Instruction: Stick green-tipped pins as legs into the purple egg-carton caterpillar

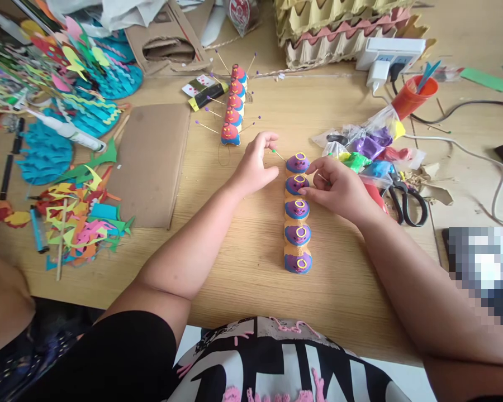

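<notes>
Wooden table (235, 251): supports row (297, 250) of five purple, blue-rimmed domes (292, 234) with yellow rings (298, 264). Left hand (257, 164): open, nearby. Right hand (335, 187): curled alongside; grip indeterminable.

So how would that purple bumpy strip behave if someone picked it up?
The purple bumpy strip is probably light and fairly stiff, since it looks like cut egg carton. Its long, low row seems unlikely to roll. The thin green-tipped stick could bend if bumped.

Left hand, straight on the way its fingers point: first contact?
The left hand would probably meet the green-tipped stick on the purple egg-carton strip first; depth is unclear.
</notes>
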`<state>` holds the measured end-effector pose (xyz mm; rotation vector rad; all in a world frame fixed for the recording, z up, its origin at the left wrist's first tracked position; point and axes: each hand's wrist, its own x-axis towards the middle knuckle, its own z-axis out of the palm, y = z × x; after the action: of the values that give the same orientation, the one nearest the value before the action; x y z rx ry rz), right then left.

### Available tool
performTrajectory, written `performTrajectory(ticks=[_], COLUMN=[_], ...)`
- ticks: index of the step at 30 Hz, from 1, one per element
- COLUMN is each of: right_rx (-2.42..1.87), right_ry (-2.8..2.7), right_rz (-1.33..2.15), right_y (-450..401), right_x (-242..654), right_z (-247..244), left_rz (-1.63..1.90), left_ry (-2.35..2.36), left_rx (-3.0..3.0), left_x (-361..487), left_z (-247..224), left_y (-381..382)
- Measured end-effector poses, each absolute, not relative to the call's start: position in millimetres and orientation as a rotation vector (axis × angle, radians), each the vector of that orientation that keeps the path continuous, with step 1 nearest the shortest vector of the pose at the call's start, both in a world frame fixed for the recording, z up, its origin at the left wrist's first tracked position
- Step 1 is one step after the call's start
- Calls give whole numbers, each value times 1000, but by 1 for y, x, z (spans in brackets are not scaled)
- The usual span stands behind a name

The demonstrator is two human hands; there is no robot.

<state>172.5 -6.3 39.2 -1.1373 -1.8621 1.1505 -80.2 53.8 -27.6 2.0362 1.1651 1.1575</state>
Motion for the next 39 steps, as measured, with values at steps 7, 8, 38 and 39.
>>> performTrajectory(ticks=[7,8,38,39], right_rx=[-1269,-1293,-970,-983], right_ry=[-1837,-1821,-1192,-1208], right_rz=[1053,1001,1291,1263], right_y=[-6,-6,3,2], right_x=[168,167,170,170], right_z=[35,34,41,42], left_rz=[1249,1255,1346,1339], left_ry=[1058,1055,1471,1452], left_rx=[1926,1914,2134,2153], left_x=[-86,-86,-64,-62], left_z=[-43,-44,27,31], left_y=[67,67,23,21])
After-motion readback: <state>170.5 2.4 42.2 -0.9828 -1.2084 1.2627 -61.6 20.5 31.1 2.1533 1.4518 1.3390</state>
